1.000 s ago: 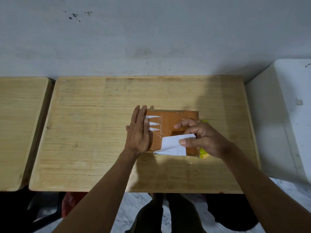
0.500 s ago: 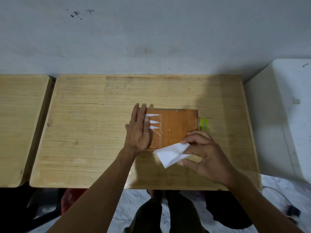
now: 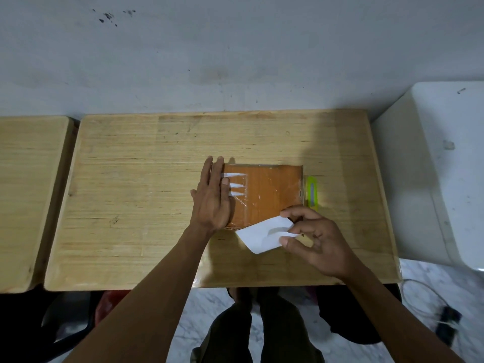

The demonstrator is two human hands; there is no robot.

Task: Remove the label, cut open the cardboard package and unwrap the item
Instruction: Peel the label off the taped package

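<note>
The counter (image 3: 146, 205) is the largest thing here, a pale wooden top carrying everything under both hands, with a second wooden top off beyond the left hand's side and a white unit off beyond the right hand's side

The cardboard package (image 3: 264, 195) lies flat on the counter between the two hands, its orange face upward and glossy with clear tape. The left hand (image 3: 213, 197) lies flat on it, fingers straight and together, palm pressing on the package's left edge; judging by the pose, this is to pin the package so it does not slide or lift while the sticker is pulled away

The right hand (image 3: 318, 238) sits near the package's near right corner, thumb and fingers curled and pinching the label (image 3: 263, 235). The label is a white sheet held off the package's face and bent; whether one corner still clings at the near edge cannot be told. It looks as though the peel is at or near its end, so the label step seems nearly done, with cutting and unwrapping not yet begun

The cutter (image 3: 311, 191), a small lime-green knife, lies on the counter just beside the package's right edge, just past the right hand's fingertips, likely parked there for that hand to pick up next
</note>
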